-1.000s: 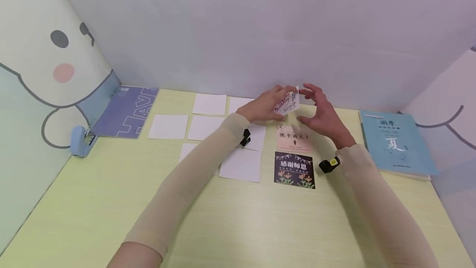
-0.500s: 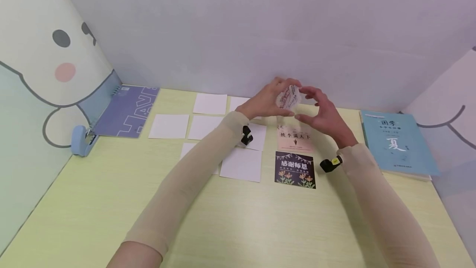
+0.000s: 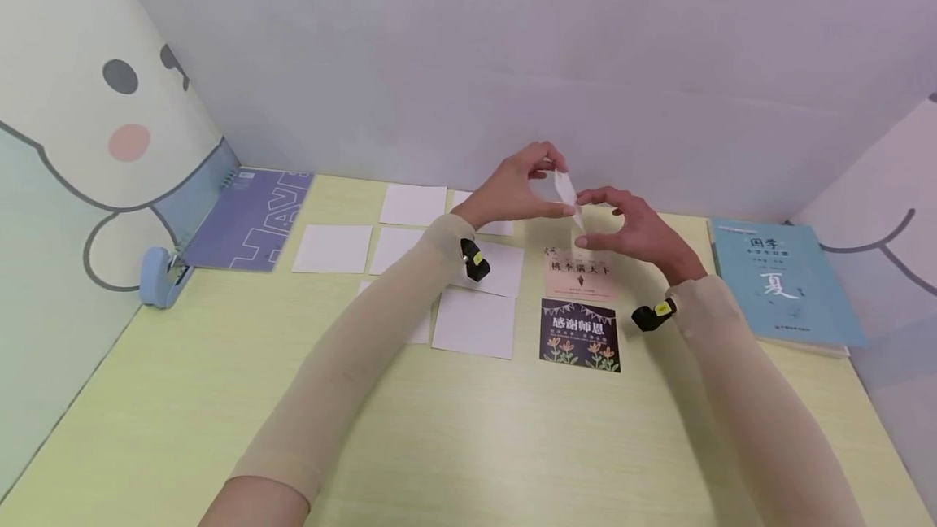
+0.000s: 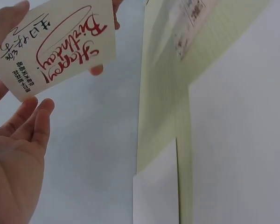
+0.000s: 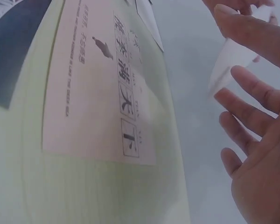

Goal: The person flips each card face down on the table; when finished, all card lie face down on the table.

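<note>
Both the left hand [image 3: 512, 185] and right hand [image 3: 629, 226] pinch the birthday card [image 3: 567, 189] edge-on, above the table [image 3: 468, 429].

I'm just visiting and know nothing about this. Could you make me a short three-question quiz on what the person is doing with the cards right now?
1. True or false: both hands hold the Happy Birthday card in the air above the table.
2. Which card lies nearest the person, below the pink card? A) the dark flowered card B) a blue card C) a striped card
3. What lies at the table's right edge?

Key
1. True: the left hand and right hand pinch its edges.
2. A
3. A light blue book.
</note>
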Demonstrator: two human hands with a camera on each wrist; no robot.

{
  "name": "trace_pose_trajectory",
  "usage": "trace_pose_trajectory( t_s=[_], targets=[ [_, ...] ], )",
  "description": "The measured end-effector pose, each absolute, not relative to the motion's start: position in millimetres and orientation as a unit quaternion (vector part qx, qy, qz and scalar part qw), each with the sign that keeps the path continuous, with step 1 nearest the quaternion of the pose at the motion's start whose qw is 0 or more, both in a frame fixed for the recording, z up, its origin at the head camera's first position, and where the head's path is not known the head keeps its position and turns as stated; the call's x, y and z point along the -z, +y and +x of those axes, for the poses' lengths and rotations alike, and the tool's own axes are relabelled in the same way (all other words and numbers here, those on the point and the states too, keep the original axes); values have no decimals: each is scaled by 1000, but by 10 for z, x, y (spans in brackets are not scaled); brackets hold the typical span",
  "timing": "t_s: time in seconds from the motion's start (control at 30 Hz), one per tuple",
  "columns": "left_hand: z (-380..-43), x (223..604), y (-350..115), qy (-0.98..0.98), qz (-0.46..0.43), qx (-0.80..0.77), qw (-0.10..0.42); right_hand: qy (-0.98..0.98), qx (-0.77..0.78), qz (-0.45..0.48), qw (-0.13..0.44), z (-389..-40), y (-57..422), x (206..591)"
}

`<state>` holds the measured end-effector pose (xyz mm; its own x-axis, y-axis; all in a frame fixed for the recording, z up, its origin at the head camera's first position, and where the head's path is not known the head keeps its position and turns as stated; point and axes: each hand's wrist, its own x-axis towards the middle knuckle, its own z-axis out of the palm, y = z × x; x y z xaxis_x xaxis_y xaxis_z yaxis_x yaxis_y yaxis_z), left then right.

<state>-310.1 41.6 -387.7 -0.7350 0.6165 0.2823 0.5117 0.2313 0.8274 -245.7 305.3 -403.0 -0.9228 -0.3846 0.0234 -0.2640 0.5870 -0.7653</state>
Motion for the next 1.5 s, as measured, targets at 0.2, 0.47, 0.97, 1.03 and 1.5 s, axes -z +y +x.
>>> trace_pose_trajectory(
  t_s=[0.2,0.47,0.97,1.03,1.5],
  targets=[
    [-3164,4016,300,847,371,-376,54,896,396,-182,86,-2576,3123,4075],
    [-3077,4095,373,927,328,-170,65,910,359,-179,100,-2702,3111,4208],
    [-2679,3983,589,897,406,-146,95,922,344,-175,7,-2378,3151,4148],
    [-2601,3983,629,889,421,-140,111,921,347,-174,-11,-2313,3161,4153],
    [-2430,3970,739,877,444,-103,151,935,328,-134,-24,-1898,3253,4197]
  ],
)
